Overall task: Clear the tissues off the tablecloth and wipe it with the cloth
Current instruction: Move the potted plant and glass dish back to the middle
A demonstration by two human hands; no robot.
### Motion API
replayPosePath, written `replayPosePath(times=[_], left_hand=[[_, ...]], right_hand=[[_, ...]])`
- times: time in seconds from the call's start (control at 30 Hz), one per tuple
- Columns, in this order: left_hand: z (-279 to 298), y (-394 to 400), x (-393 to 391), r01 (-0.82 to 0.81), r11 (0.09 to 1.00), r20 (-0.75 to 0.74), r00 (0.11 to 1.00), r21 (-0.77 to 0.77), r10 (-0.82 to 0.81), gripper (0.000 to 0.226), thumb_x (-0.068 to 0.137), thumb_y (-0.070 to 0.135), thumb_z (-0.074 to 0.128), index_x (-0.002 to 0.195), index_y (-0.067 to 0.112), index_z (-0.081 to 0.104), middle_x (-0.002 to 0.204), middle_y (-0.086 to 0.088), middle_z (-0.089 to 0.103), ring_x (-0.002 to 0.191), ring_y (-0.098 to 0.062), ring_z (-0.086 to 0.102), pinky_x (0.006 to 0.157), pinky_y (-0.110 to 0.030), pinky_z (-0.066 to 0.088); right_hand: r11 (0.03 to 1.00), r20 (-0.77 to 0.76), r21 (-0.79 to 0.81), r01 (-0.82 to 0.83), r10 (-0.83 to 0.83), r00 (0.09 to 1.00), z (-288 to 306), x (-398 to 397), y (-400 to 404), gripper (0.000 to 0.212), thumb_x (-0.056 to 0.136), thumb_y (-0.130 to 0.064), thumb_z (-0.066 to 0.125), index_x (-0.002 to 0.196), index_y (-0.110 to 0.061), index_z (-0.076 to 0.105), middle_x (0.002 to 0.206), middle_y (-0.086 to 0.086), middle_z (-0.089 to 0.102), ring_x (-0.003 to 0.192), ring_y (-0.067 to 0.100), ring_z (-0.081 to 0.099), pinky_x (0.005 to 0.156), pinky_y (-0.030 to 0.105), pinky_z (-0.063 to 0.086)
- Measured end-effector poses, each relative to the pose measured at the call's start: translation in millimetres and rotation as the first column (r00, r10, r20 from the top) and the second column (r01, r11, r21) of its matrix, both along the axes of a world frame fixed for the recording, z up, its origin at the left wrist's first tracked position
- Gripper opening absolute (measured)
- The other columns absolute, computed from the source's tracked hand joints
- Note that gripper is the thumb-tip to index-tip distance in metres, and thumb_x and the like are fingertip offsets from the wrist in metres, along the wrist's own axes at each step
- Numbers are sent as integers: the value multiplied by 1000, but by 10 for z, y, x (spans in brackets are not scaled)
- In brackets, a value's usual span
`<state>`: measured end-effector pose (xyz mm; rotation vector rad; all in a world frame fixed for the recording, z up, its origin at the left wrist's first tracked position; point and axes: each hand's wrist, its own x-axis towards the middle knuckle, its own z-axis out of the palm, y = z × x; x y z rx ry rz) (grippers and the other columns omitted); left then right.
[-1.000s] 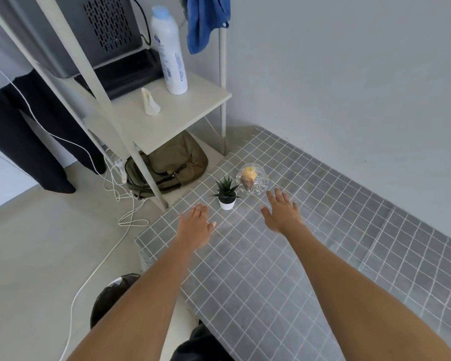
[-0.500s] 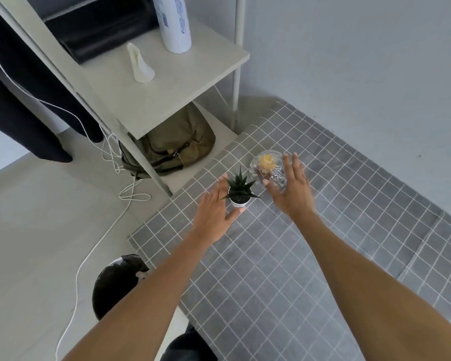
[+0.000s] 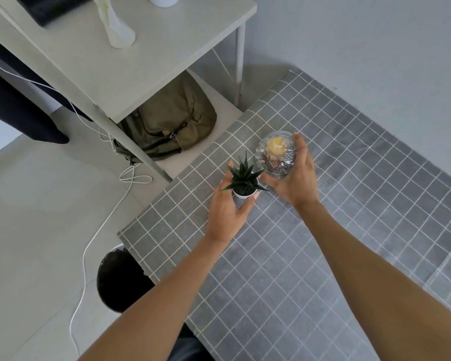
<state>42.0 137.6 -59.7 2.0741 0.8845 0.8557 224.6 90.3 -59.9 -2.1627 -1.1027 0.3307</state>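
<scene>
Hands closing on two small items at the far corner of the grey checked tablecloth point(image 3: 310, 269).

Nearest, a black-lined bin point(image 3: 117, 280) stands on the floor beside the table edge. Farther in, the left hand point(image 3: 225, 212) cups a small potted plant point(image 3: 244, 181), fingers and thumb curled round its white pot. Just beside it, the right hand point(image 3: 294, 178) grips a clear glass bowl point(image 3: 276, 155) from its right side. Beyond stand a white shelf unit point(image 3: 141, 61) and an olive bag point(image 3: 172, 123) beneath it. No tissues or wiping cloth can be made out.
</scene>
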Motion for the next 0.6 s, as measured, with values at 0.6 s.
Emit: replayPosePath(times=[0.6], left_hand=[[234, -49, -228, -49, 996, -130, 991, -74, 39, 67, 87, 42, 62, 135, -1, 46, 129, -5, 60, 114, -12, 57, 94, -30, 52]], right_hand=[[969, 66, 155, 191, -203, 977, 57, -159, -388, 101, 65, -49, 81, 144, -11, 30, 129, 20, 46, 120, 31, 41, 103, 52, 38]])
